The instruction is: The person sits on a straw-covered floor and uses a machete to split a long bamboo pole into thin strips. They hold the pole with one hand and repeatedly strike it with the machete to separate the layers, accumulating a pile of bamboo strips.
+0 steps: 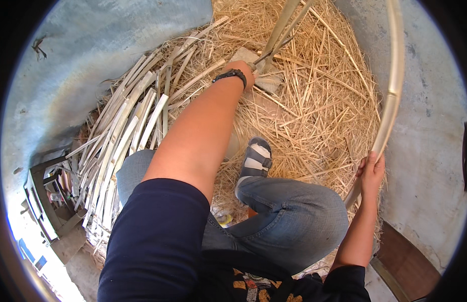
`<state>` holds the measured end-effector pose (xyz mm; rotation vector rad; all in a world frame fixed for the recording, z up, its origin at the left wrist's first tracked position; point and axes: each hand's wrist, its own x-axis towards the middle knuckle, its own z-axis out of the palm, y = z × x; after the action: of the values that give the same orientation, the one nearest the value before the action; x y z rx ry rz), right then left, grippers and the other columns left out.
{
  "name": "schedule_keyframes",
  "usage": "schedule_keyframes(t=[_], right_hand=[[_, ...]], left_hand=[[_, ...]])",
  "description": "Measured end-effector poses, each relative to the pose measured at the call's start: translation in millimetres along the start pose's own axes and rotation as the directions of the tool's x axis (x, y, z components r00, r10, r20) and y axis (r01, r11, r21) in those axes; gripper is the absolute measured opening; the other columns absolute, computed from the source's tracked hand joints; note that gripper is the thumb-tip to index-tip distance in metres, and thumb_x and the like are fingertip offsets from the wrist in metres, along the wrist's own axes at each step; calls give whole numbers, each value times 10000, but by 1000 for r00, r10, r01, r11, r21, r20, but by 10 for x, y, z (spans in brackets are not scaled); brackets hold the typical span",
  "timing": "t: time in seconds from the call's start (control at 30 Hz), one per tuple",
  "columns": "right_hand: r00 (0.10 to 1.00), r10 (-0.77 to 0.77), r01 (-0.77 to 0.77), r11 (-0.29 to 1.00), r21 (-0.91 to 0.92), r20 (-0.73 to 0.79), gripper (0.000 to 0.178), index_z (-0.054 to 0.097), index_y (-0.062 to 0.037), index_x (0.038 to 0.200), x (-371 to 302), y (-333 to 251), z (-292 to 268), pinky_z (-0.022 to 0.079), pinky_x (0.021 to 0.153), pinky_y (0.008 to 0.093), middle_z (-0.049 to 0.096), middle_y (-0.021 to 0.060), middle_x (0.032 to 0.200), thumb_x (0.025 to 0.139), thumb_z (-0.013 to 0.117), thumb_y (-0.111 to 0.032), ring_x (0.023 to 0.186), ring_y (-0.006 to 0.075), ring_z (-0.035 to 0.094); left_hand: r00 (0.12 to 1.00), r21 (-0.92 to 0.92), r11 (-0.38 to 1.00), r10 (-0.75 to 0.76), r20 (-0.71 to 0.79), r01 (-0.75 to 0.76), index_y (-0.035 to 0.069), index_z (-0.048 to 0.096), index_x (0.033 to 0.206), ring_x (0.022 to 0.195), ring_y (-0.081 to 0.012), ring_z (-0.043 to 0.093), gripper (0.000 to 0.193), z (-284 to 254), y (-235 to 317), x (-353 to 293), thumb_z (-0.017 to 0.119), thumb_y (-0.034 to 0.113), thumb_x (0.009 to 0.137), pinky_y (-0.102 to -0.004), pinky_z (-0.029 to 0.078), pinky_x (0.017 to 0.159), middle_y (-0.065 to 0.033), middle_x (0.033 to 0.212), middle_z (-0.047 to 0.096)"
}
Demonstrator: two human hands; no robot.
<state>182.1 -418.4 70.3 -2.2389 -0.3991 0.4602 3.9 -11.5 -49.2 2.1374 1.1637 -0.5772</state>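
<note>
Weathered blue-grey walls (430, 126) curve round a floor thick with dry straw (319, 126), on which one grey sandal (258, 153) is planted near the middle; just beyond that sandal the left hand (242, 73) is clenched round the near end of something narrow, perhaps a tool's handle, though the fingers hide most of it; a thin dark length (283, 46) slants away from that fist, beside pale split canes (281, 27), and a flat block (270, 83) lies next to it; to the right of the sandal, the right hand (372, 168) grasps a long bamboo pole (392, 95), which rises past the straw and leaves the view at the top; farther out, left of the sandal, a heap of pale strips (125, 118) lies roughly lengthwise; well off to the sandal's lower right, a brown board (407, 264) stands against the wall.
</note>
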Motion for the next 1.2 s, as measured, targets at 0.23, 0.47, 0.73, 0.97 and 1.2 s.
schedule_keyframes(t=[0.23, 0.47, 0.73, 0.97, 1.2], right_hand=[[944, 173, -27, 890, -455, 282, 266, 576, -74, 1045, -241, 345, 512, 436, 461, 234, 534, 1, 646, 1055, 495, -327, 543, 102, 513], [994, 1, 7, 998, -68, 111, 282, 551, -80, 1087, 29, -223, 140, 403, 422, 233, 529, -8, 652, 1053, 498, -355, 494, 78, 477], [949, 21, 159, 827, -539, 313, 283, 600, -49, 1104, -264, 601, 504, 424, 447, 266, 550, 8, 663, 1039, 531, -316, 515, 95, 513], [994, -62, 77, 983, -168, 93, 281, 542, -61, 1046, -67, -143, -116, 419, 462, 236, 521, 1, 683, 1069, 469, -331, 529, 81, 489], [973, -220, 208, 966, -154, -65, 242, 504, -69, 1052, -98, 538, 194, 422, 482, 271, 522, 16, 714, 1067, 484, -310, 549, 105, 503]], left_hand=[[998, -6, 999, -52, 22, 52, 33, 686, 1193, 1100, -337, 656, 521, -1, 69, -49, 634, 478, 927, -432, 525, 947, -193, 1190, 682], [1000, -14, 1000, 0, -28, 0, 37, 684, 1200, 1087, -338, 657, 505, 108, -92, -6, 623, 465, 940, -432, 527, 938, -191, 1186, 683], [1000, 16, 1000, -15, 23, 15, 31, 671, 1216, 1088, -336, 658, 516, 25, -26, -69, 617, 465, 943, -424, 526, 938, -194, 1194, 680], [999, -68, 997, -37, 29, 39, 32, 673, 1214, 1083, -329, 662, 503, 173, -97, -36, 627, 451, 939, -433, 528, 935, -191, 1170, 687], [998, -49, 998, -38, 53, 41, 53, 663, 1246, 1109, -333, 652, 528, 106, 11, 32, 607, 481, 941, -415, 527, 941, -189, 1213, 672]])
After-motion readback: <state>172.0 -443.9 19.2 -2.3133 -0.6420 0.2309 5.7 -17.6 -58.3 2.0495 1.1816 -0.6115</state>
